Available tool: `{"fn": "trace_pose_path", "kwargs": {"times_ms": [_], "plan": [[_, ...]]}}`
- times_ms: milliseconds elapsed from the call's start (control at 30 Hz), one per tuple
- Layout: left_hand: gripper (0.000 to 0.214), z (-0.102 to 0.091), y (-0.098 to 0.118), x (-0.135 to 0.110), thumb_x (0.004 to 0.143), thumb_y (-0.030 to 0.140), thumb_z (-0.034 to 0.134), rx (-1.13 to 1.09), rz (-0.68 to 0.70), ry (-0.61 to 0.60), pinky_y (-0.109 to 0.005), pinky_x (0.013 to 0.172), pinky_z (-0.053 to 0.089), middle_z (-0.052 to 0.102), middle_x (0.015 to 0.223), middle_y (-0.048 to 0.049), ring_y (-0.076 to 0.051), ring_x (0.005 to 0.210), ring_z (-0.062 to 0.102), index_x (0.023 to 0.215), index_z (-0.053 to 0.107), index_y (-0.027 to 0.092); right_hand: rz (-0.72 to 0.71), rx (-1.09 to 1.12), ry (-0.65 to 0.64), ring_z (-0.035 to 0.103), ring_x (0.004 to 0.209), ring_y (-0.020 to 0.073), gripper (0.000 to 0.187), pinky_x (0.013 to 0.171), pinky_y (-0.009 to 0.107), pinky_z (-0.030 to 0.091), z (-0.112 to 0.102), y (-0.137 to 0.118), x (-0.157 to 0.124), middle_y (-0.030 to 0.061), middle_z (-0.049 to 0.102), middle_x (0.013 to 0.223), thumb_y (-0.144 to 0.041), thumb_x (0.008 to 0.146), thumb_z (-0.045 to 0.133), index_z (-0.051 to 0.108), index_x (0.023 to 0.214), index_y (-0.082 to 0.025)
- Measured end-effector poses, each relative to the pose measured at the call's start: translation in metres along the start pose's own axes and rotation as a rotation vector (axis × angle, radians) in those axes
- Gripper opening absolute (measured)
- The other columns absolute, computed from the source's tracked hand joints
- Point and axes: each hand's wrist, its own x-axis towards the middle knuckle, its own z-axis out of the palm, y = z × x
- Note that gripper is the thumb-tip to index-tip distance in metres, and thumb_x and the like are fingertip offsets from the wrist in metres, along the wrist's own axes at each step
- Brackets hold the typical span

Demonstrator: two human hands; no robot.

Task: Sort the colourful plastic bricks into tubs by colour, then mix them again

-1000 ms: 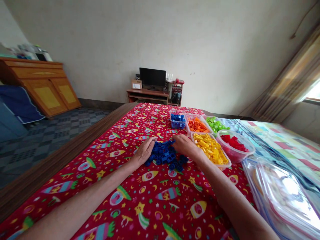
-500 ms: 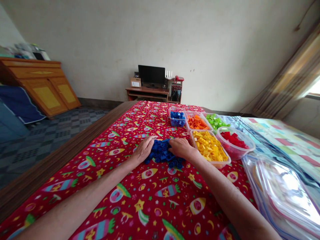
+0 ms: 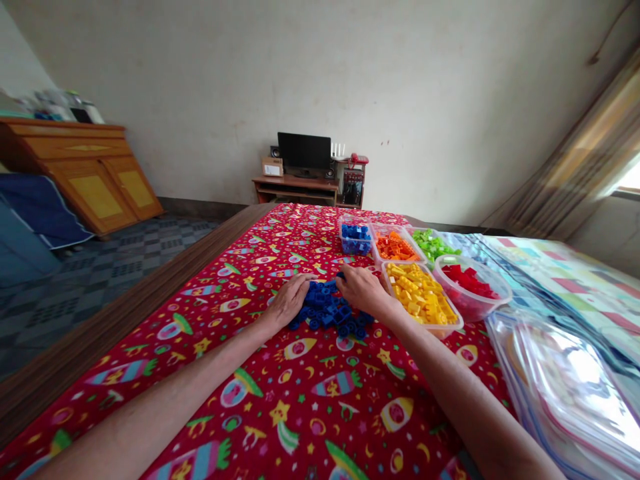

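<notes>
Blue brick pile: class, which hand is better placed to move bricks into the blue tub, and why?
Probably the right hand: it rests on the blue pile nearer the blue tub; the left hand cups the opposite edge.

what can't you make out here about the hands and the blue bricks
- Head view: whether the left hand or right hand grips any bricks; their fingertips are hidden in the blue brick pile.
- Clear plastic bags: contents lost in glare, cut off by the right edge.
- Far desk: what stands on it is too small to name.
</notes>
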Motion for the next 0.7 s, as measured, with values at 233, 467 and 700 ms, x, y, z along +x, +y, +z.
{"fn": "trace_pose_path", "kwargs": {"times_ms": [233, 467, 700], "plan": [[0.046, 0.001, 0.001, -0.002, 0.096, 0.045, 0.026, -0.02, -0.015, -0.014, -0.04, 0.106, 0.039, 0.063, 0.121, -0.0081, -0.023, 0.116, 0.056, 0.114, 0.059, 0.019, 0.197, 1.179, -0.01, 0.055, 0.057, 0.0125, 0.017, 0.043, 0.02, 0.032, -0.005, -0.009, 0.014, 0.0014, 0.063, 0.069, -0.029, 0.085, 0.035, 0.049, 0.084, -0.02], [0.047, 0.001, -0.002, -0.001, 0.095, 0.045, 0.026, -0.041, -0.027, -0.031, -0.041, 0.107, 0.039, 0.062, 0.122, -0.01, -0.023, 0.117, 0.056, 0.116, 0.058, 0.017, -0.099, 0.441, 0.097, 0.062, 0.075, 0.0154, 0.018, 0.068, 0.024, 0.043, 0.021, -0.016, 0.009, 0.004, 0.067, 0.077, -0.032, 0.084, 0.057, 0.065, 0.081, -0.016], [0.047, 0.002, -0.005, 0.0, 0.094, 0.046, 0.027, -0.03, -0.018, -0.022, -0.039, 0.106, 0.039, 0.062, 0.122, -0.0098, -0.023, 0.117, 0.056, 0.115, 0.058, 0.017, -0.21, -0.017, -0.058, 0.064, 0.089, 0.0202, 0.023, 0.077, 0.027, 0.044, 0.033, -0.015, 0.003, 0.0096, 0.071, 0.095, -0.035, 0.086, 0.058, 0.066, 0.099, -0.018]]}}
